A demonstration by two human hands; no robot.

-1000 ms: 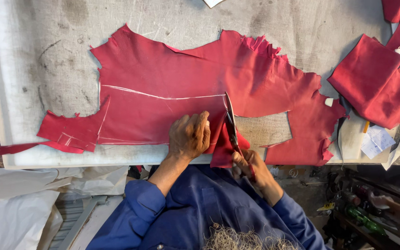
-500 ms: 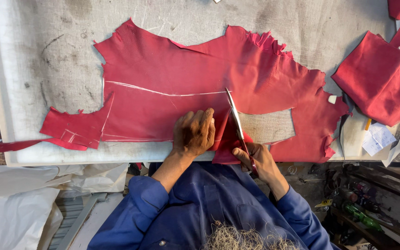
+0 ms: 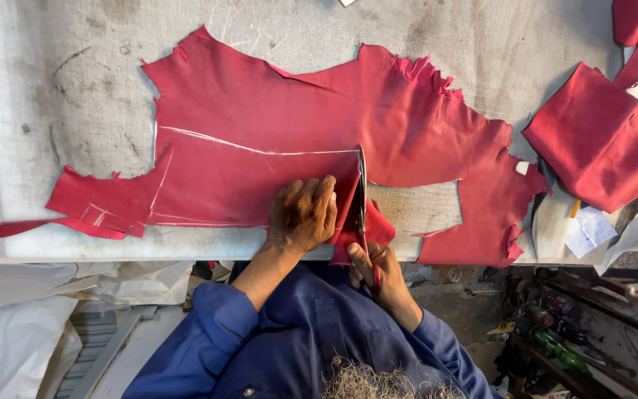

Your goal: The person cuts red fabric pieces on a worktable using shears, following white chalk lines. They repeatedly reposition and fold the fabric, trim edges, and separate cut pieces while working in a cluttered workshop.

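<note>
Fingers (image 3: 311, 193) of the left hand (image 3: 303, 216) are lying flat and spread, pressing down the big red leather hide (image 3: 275, 125) that is covering the middle of the grey table (image 3: 31, 89), while folded red pieces (image 3: 599, 140) are sitting at the far right. Just right of that hand, the right hand (image 3: 374, 267) is gripping the handles of the scissors (image 3: 362, 196) at the near edge, their blades pointing away along the cut edge beside a white chalk line (image 3: 260, 150).
</note>
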